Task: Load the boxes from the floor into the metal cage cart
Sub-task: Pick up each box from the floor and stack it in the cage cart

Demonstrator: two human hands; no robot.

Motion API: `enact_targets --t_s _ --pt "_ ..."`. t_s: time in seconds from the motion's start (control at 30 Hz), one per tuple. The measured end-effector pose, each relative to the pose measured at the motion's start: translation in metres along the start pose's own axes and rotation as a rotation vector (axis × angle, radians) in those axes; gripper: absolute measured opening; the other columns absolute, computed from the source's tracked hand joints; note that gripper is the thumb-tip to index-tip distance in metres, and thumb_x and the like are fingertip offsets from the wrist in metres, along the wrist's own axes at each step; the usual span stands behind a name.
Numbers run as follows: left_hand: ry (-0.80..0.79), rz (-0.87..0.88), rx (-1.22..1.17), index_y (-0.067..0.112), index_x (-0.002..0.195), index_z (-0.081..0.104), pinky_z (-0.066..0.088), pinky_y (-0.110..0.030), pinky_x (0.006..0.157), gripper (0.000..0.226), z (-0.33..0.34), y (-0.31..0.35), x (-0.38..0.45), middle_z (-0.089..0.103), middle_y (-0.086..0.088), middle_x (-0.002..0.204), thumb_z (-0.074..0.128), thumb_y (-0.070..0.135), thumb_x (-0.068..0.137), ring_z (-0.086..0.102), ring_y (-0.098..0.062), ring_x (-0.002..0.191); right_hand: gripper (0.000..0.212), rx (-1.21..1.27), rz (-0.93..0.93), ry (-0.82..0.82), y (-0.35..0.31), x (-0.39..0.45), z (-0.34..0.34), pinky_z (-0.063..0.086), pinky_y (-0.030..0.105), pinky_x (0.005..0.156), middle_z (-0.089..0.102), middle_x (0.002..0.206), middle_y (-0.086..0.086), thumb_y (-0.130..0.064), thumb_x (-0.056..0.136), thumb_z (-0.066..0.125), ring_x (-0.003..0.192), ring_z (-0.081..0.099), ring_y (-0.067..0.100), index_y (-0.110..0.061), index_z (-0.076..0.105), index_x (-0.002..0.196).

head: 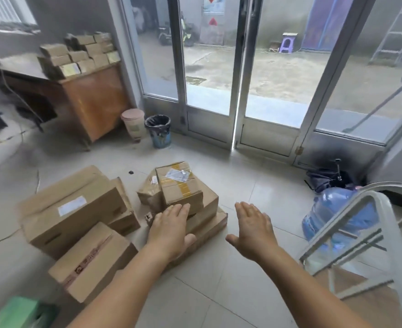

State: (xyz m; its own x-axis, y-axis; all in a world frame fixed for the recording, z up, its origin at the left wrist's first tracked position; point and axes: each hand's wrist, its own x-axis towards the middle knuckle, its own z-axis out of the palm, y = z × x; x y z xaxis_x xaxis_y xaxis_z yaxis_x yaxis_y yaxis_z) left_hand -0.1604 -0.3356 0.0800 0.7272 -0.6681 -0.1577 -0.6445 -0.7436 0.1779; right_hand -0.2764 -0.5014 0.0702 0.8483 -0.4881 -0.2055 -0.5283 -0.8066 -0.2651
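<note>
Several cardboard boxes lie on the tiled floor. A small taped box (178, 183) sits on top of a flat box (207, 221) in the middle stack. A large box (69, 209) and a smaller one (93, 259) lie to the left. My left hand (169, 230) hovers flat over the middle stack's near left side, fingers extended, holding nothing. My right hand (254, 230) is open in the air to the right of that stack, palm facing inward. The metal cage cart (365, 235) stands at the right, its white frame partly in view.
A blue water jug (332, 209) lies beside the cart. A dark bag (325, 178) sits by the glass doors (238, 91). Two bins (158, 131) stand near a wooden desk (88, 98) stacked with small boxes. A green object (17, 313) is at bottom left.
</note>
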Motion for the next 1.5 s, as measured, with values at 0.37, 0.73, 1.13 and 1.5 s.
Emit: enact_targets --t_s 0.37,0.73,1.13,1.5 --pt "0.004 -0.254 -0.083 0.023 0.152 0.016 0.018 -0.038 0.116 0.076 0.011 -0.18 -0.128 0.025 0.003 0.156 0.056 0.045 0.091 0.022 -0.02 0.144 0.086 -0.07 -0.177 -0.085 -0.178 -0.032 0.083 0.009 0.044 0.12 0.008 0.163 -0.001 -0.051 0.091 0.055 0.15 0.005 0.022 -0.019 0.009 0.156" --pt "0.011 -0.532 -0.135 0.019 0.153 0.017 0.024 -0.039 0.113 0.077 0.01 -0.324 -0.216 0.027 -0.001 0.155 0.054 0.048 0.092 0.026 -0.022 0.142 0.083 -0.102 -0.39 -0.14 -0.325 -0.041 0.13 0.012 0.044 0.12 0.015 0.161 -0.001 -0.048 0.091 0.058 0.15 0.009 0.021 -0.018 0.013 0.153" --pt "0.012 -0.68 -0.224 0.018 0.154 0.013 0.025 -0.039 0.115 0.075 -0.005 -0.427 -0.156 0.024 -0.002 0.158 0.05 0.044 0.095 0.025 -0.022 0.144 0.082 -0.17 -0.479 -0.159 -0.408 0.078 0.151 0.014 0.045 0.118 0.017 0.16 0.0 -0.051 0.089 0.058 0.149 0.013 0.023 -0.017 0.016 0.152" --pt "-0.036 -0.859 -0.337 0.02 0.155 0.008 0.029 -0.042 0.113 0.077 -0.014 -0.529 -0.046 0.022 -0.004 0.159 0.049 0.045 0.096 0.026 -0.026 0.143 0.078 -0.212 -0.496 -0.199 -0.488 0.236 0.159 0.022 0.044 0.117 0.027 0.154 0.002 -0.049 0.088 0.059 0.144 0.023 0.024 -0.017 0.021 0.149"
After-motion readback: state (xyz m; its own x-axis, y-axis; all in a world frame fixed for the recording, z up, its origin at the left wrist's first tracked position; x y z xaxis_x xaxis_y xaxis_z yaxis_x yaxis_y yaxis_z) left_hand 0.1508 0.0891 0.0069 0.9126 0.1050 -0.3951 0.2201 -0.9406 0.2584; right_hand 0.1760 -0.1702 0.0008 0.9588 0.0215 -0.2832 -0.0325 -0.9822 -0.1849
